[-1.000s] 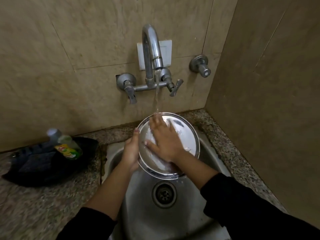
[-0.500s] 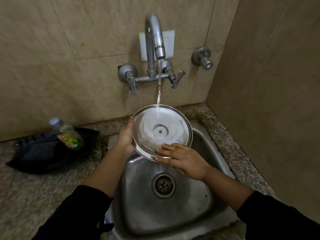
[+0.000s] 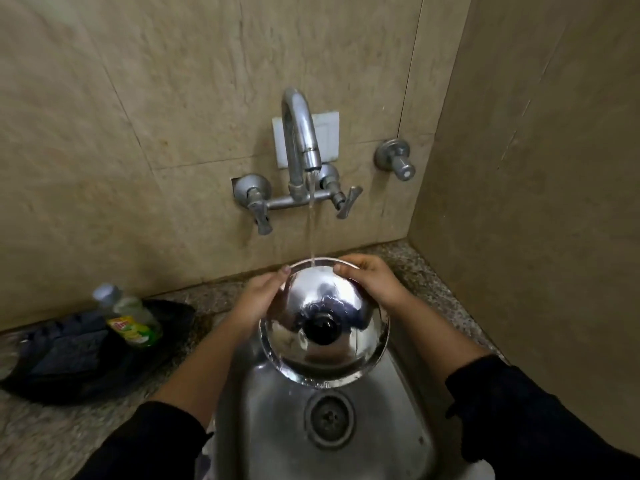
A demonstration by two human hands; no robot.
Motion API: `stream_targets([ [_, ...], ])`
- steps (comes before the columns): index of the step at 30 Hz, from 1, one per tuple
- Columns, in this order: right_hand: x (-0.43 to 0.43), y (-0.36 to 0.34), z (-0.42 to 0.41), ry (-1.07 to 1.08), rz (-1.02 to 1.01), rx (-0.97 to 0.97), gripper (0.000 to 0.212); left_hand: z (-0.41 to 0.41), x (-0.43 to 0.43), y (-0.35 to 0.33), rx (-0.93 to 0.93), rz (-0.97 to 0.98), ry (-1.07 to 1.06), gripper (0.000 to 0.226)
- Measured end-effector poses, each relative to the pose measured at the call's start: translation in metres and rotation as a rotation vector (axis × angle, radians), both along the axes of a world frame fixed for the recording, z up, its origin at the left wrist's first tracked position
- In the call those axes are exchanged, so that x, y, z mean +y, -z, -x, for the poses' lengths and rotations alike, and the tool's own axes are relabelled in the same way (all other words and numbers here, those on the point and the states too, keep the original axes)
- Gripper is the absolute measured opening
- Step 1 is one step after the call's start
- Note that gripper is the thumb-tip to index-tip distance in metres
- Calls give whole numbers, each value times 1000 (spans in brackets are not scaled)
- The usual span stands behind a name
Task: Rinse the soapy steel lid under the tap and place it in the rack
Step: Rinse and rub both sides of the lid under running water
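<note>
Water from the tap (image 3: 300,140) hits the lid (image 3: 323,323), both hands' grip clamping its rim; soap bottle (image 3: 133,322) left.

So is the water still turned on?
On. A thin stream runs from the tap spout down onto the far rim of the steel lid, which both hands hold tilted over the sink.

The steel lid (image 3: 323,323) is turned over now — knob side up — and the right hand (image 3: 372,284) moved to its far rim.
</note>
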State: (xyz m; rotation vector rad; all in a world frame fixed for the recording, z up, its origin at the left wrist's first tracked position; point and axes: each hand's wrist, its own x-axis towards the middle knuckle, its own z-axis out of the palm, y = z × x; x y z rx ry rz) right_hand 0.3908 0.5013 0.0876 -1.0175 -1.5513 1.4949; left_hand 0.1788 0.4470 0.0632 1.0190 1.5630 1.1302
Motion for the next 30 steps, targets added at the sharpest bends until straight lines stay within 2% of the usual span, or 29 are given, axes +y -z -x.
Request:
stream_targets([
  [3,14,-1,4,-42,64,36,5,12,-2,-1,-49,-43,42,38],
  [6,26,-8,15,17,-20,-97,15,9,-3,-5,-76,-96,-3,28],
  [8,30,-14,26,33,-287,-366,24,5,-3,-8,-141,-141,-14,26],
  [10,29,-22,44,-22,-750,-691,30,3,-4,-16,-177,-170,10,26],
  [11,26,-25,52,-109,-940,-750,31,2,-4,-20,-170,-177,40,26],
  [13,27,-27,58,-219,-1090,-757,28,4,-7,-24,-159,-192,57,28],
  [14,29,-26,54,-193,-1042,-748,29,6,-10,-22,-162,-204,21,30],
  [17,37,-19,36,66,-621,-670,41,14,-21,-14,-269,-185,-129,28],
  [18,36,-17,36,141,-575,-685,43,17,-23,-12,-331,-134,-120,25],
  [20,33,-18,46,176,-577,-731,49,24,-25,-18,-416,13,34,22],
  [23,27,-28,66,20,-636,-760,56,34,-21,-27,-357,101,207,34],
  [26,24,-28,72,-34,-745,-816,57,31,-18,-28,-248,32,80,26],
  [30,7,0,55,243,-725,-683,29,32,-20,-17,-372,22,-123,31],
])
